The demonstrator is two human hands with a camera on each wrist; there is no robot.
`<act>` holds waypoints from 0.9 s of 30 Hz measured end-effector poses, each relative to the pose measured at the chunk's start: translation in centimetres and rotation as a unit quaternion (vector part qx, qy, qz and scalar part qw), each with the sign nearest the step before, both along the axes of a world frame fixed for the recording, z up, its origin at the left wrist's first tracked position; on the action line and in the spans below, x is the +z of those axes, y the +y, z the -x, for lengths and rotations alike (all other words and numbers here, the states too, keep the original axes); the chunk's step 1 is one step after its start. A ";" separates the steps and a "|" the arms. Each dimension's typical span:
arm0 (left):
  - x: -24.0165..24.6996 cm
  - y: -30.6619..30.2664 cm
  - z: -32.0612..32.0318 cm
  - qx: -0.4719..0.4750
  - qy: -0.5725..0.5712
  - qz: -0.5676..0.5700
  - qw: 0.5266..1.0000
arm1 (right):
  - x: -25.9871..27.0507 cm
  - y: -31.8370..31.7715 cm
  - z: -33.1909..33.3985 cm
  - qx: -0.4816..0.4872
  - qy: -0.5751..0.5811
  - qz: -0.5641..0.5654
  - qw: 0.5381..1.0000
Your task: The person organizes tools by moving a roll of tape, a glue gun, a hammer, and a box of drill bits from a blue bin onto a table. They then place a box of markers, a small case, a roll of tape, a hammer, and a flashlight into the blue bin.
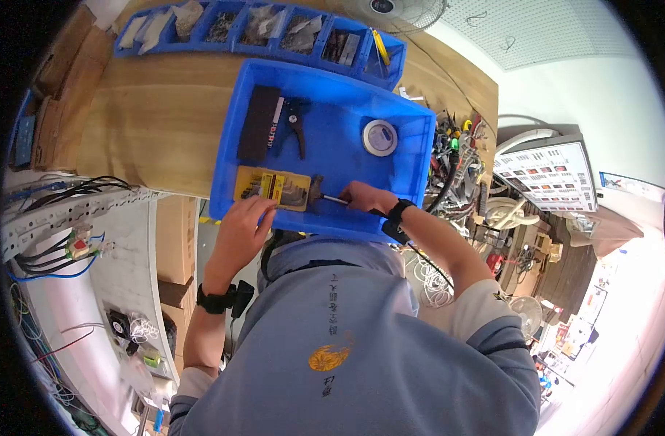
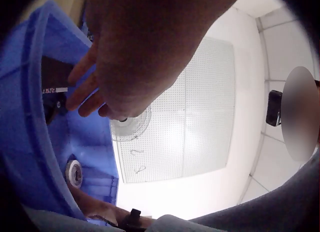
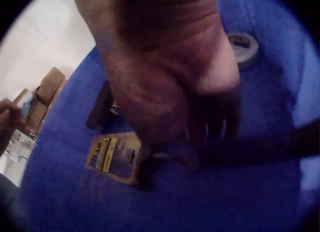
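Observation:
My right hand [image 1: 369,198] grips a hammer by its dark handle, low inside the blue bin. The hammer's head [image 1: 315,190] lies beside a yellow flat case [image 1: 285,190] with a bright label, and the handle [image 3: 260,148] runs out past the fingers in the right wrist view. My left hand [image 1: 241,227] is at the bin's near rim, its fingers extended and fingertips overlapping the case's near edge in the head view. Nothing shows in its grasp. Farther in are a dark box [image 1: 257,123], a black plier-like tool [image 1: 296,125] and a round tape roll [image 1: 379,138].
The blue bin [image 1: 227,156] stands on a wooden table [image 1: 150,123]. Behind it runs a row of blue parts trays [image 1: 239,45] with bagged pieces. Piled tools and cables [image 1: 459,160] lie to the right, and a fan [image 1: 398,11] stands at the back.

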State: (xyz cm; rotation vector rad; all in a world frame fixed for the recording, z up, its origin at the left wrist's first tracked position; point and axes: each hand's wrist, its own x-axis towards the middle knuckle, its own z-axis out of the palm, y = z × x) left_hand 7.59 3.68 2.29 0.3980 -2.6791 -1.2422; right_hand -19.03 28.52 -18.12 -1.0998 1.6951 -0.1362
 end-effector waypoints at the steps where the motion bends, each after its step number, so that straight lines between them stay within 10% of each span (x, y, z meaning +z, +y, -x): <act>1: 0.1 0.0 0.0 0.001 -0.003 -0.002 1.000 | -0.2 0.0 0.1 0.003 -0.004 -0.004 1.000; 14: 0.2 -0.5 -1.5 0.006 -0.029 -0.011 1.000 | 7.8 -3.3 2.3 0.065 -0.046 -0.032 0.996; 21: -0.1 -0.2 -1.3 0.004 0.023 0.010 1.000 | 7.7 -4.4 3.6 -0.247 -0.089 0.008 0.965; 27: 0.1 0.2 -1.2 -0.001 -0.003 0.005 1.000 | 3.0 -9.6 2.6 -0.529 -0.160 0.055 0.831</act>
